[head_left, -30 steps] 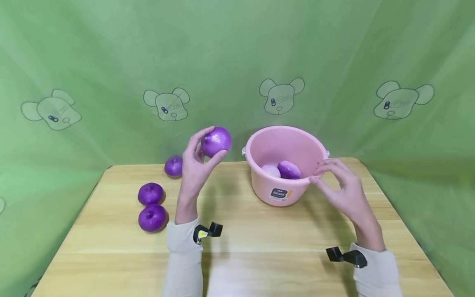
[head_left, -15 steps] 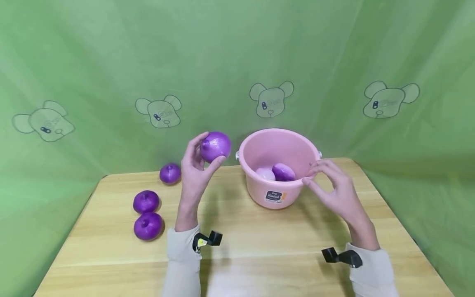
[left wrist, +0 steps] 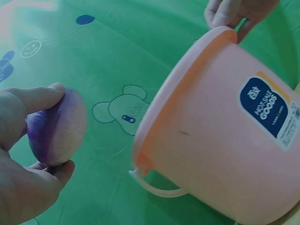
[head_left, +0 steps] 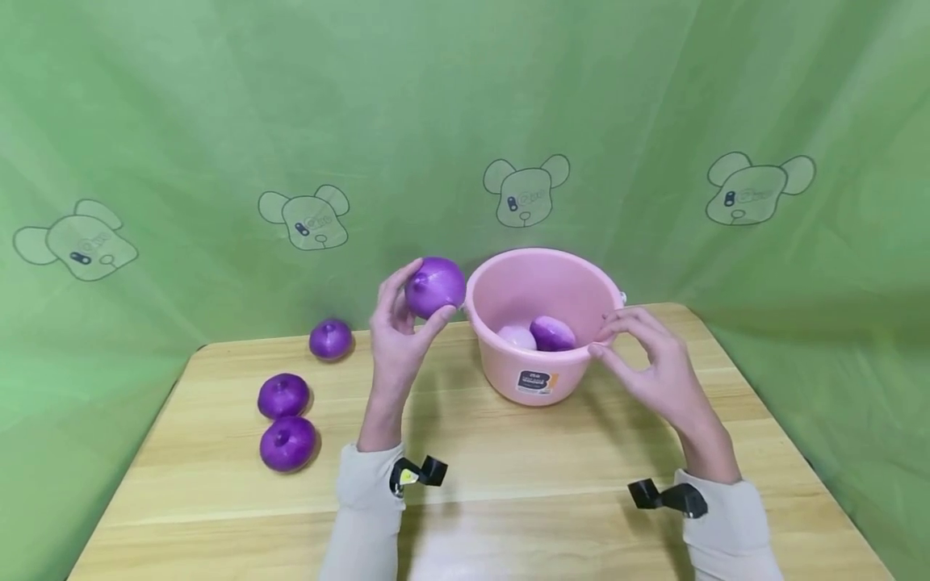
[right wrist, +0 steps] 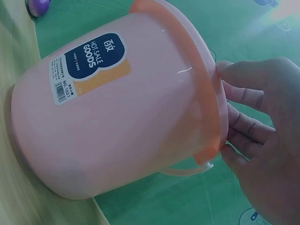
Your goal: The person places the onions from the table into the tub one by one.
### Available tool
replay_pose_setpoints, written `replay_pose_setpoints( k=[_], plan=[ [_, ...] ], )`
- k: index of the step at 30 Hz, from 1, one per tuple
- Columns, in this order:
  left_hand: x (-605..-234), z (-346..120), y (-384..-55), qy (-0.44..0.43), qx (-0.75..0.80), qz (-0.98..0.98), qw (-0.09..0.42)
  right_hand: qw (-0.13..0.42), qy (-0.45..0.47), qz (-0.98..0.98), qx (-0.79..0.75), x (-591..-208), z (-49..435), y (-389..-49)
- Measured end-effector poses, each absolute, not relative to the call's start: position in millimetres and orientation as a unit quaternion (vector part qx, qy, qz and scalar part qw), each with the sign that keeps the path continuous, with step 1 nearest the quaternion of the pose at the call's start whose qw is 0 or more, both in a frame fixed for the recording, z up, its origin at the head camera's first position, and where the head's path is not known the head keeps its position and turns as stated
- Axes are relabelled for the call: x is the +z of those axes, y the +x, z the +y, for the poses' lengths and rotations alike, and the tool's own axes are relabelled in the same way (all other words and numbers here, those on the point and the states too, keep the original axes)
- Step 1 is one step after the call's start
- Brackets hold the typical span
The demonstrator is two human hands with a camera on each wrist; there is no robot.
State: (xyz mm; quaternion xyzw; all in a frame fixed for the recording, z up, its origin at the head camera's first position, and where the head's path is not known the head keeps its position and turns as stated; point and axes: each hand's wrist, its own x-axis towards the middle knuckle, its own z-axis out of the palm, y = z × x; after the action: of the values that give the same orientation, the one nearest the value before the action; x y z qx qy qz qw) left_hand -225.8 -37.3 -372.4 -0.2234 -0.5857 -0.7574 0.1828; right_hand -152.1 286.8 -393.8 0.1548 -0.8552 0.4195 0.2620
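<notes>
My left hand [head_left: 400, 339] holds a purple onion [head_left: 436, 287] between thumb and fingers, raised just left of the pink bucket [head_left: 534, 363]. In the left wrist view, this onion [left wrist: 65, 126] shows a pale side, apart from the bucket's rim. My right hand [head_left: 657, 367] pinches the bucket's near right rim; the right wrist view has its thumb and fingers along that rim [right wrist: 213, 93]. Inside the bucket lie a purple onion [head_left: 552, 332] and a whitish round thing [head_left: 517, 336], partly hidden by the front wall.
Three more purple onions sit on the wooden table's left side: one at the back [head_left: 330, 340], one in the middle [head_left: 283, 396] and one nearest [head_left: 288, 444]. A green curtain [head_left: 407, 97] hangs close behind the table [head_left: 508, 492]. The bucket's handle [left wrist: 159, 190] hangs down.
My left hand has carried its onion rightward, closer to the bucket's left rim. My right hand keeps its pinch on the bucket. The head view has shifted slightly.
</notes>
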Motion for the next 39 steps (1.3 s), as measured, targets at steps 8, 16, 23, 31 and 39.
replay_pose_setpoints(
  k=[8, 16, 23, 31, 39],
  plan=[
    [-380, -24, -227, -0.242, -0.753, -0.587, 0.171, 0.262, 0.155, -0.854, 0.422, -394, 287, -153],
    [-388, -14, -227, -0.269, -0.727, -0.612, 0.156, 0.256, 0.148, -0.857, 0.422, -395, 286, -153],
    [-390, -11, -225, -0.259, -0.711, -0.635, 0.151, 0.254, 0.146, -0.860, 0.417, -394, 285, -152],
    [-394, -2, -223, -0.262, -0.693, -0.653, 0.159, 0.263, 0.153, -0.857, 0.417, -391, 283, -151],
    [-394, 10, -221, -0.275, -0.674, -0.663, 0.174, 0.263, 0.150, -0.853, 0.425, -391, 283, -150]
  ],
)
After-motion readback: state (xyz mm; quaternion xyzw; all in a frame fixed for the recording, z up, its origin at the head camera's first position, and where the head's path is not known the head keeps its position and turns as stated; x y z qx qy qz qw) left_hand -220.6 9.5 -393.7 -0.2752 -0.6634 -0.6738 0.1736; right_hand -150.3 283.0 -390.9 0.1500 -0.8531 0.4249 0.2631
